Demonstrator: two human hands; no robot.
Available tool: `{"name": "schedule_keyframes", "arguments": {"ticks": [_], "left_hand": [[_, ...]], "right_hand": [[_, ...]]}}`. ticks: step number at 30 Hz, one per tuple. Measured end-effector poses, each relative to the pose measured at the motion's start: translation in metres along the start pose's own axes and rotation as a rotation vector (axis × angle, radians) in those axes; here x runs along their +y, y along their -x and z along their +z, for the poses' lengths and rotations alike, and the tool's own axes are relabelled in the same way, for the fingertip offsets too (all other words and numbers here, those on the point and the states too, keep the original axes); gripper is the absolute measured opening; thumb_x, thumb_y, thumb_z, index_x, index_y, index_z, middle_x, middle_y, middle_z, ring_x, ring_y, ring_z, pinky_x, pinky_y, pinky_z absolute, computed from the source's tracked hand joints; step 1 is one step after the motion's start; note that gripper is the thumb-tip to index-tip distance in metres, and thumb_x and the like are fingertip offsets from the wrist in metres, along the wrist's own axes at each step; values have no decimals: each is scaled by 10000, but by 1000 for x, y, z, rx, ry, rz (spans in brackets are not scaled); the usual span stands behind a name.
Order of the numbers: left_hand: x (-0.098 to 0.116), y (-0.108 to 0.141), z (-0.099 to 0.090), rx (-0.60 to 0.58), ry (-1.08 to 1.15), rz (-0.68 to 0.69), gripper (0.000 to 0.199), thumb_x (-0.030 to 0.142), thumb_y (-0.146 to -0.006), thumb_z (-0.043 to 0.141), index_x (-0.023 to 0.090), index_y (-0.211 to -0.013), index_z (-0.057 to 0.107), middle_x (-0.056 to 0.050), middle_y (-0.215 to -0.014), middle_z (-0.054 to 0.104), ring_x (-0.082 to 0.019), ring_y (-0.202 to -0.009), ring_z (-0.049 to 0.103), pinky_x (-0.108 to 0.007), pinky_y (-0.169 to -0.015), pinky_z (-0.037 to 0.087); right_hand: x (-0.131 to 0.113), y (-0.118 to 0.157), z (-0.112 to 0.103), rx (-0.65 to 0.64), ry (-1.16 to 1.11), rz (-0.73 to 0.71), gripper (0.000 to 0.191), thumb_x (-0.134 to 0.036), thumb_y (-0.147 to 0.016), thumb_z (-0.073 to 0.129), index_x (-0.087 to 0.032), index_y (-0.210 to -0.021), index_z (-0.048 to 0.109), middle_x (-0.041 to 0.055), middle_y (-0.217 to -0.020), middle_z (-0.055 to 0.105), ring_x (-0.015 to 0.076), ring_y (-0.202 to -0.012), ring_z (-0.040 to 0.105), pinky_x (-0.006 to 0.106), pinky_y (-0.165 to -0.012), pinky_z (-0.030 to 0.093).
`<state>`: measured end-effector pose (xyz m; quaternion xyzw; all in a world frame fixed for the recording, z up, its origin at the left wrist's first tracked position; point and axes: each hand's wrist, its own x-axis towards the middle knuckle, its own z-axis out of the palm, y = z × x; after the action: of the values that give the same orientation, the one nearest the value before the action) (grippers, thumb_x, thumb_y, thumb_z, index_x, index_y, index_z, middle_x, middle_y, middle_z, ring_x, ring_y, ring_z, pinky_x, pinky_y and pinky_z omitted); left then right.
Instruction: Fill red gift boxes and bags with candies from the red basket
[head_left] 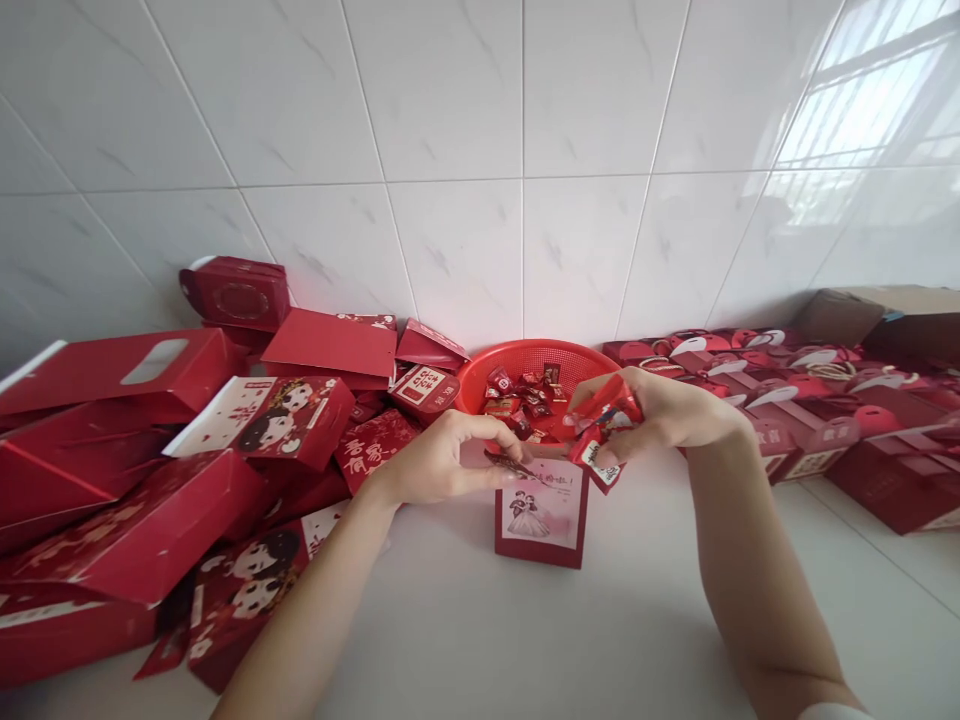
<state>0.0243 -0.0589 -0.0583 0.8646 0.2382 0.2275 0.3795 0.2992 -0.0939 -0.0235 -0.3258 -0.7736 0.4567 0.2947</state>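
My left hand (454, 455) is closed, with thumb and fingers pinching a small dark, shiny wrapped candy (510, 462) above a gift box. Several red candy packets (604, 425) are gripped in my right hand (664, 410), at the box's upper right. The gift box (540, 515) stands upright on the white tabletop, its front printed with a bride and groom. Its top opening is mostly hidden behind my hands. Just behind it, an orange-red plastic basket (589, 365) contains several small wrapped candies (534, 395).
Red cardboard boxes (120, 375) lie heaped on the left, some on their sides. Rows of closed red boxes (795, 420) with handles fill the right side. A brown carton (840, 315) sits at the far right, and a tiled wall (457, 240) rises behind everything.
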Motion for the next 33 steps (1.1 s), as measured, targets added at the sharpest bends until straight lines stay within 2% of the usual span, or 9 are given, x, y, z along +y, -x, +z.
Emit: {"name": "schedule_keyframes", "arguments": {"ticks": [4,8,12,15,18,22,25,29,33], "left_hand": [[1,0,0,-24,-53,-36,143,328,-825,711,190,-851,684,-25,-926,738,-183,-855,662,-283,-810,524],[4,1,-1,-1,-76,-93,172,367,-845,675,196,-854,661,-21,-905,702,-175,-819,637,-272,-759,527],[6,-1,3,35,-27,-118,200,401,-891,631,209,-944,651,-25,-936,701,-191,-874,663,-295,-807,539],[5,-4,12,115,-34,-122,220,431,-918,606,214,-945,627,-11,-896,694,-187,-850,674,-277,-767,537],[4,-7,24,218,-96,-116,240,446,-943,574,211,-902,598,17,-791,665,-157,-734,654,-234,-664,502],[2,-11,39,372,-133,-94,244,459,-979,513,224,-918,541,61,-629,589,-128,-570,599,-207,-539,432],[-2,-14,47,448,-154,-82,243,470,-991,480,235,-939,511,57,-640,597,-135,-573,631,-208,-531,427],[-7,-16,53,478,-297,-50,263,487,-987,478,233,-944,534,45,-660,609,-127,-557,583,-218,-550,396],[-7,-16,54,443,-388,-16,249,451,-962,543,216,-883,566,41,-687,587,-107,-567,507,-213,-557,362]], "right_hand": [[6,-5,2,-96,52,29,246,-277,-692,829,-142,-886,764,8,-735,703,132,-595,607,212,-538,506],[11,-12,3,-78,111,14,230,-308,-727,813,-152,-888,758,-6,-758,690,122,-639,598,190,-566,494],[12,-13,3,-53,90,28,195,-304,-729,815,-164,-842,742,-33,-704,654,105,-598,558,185,-541,467],[14,-14,3,1,50,48,183,-273,-700,835,-158,-799,732,-39,-663,625,98,-559,525,186,-496,431],[17,-16,1,53,4,49,211,-249,-648,867,-150,-771,727,-34,-666,632,108,-567,539,202,-512,437],[24,-18,-4,7,-63,34,216,-267,-693,840,-142,-828,727,-19,-737,665,137,-657,599,230,-616,491],[29,-20,-7,-13,-102,36,214,-270,-686,841,-142,-782,700,-33,-684,635,127,-617,575,225,-592,476],[36,-22,-11,12,-138,54,259,-275,-652,856,-138,-811,702,-16,-724,671,151,-657,605,237,-609,491],[44,-23,-13,25,-174,44,286,-286,-656,848,-130,-858,718,17,-822,717,178,-742,649,259,-673,528]]}}
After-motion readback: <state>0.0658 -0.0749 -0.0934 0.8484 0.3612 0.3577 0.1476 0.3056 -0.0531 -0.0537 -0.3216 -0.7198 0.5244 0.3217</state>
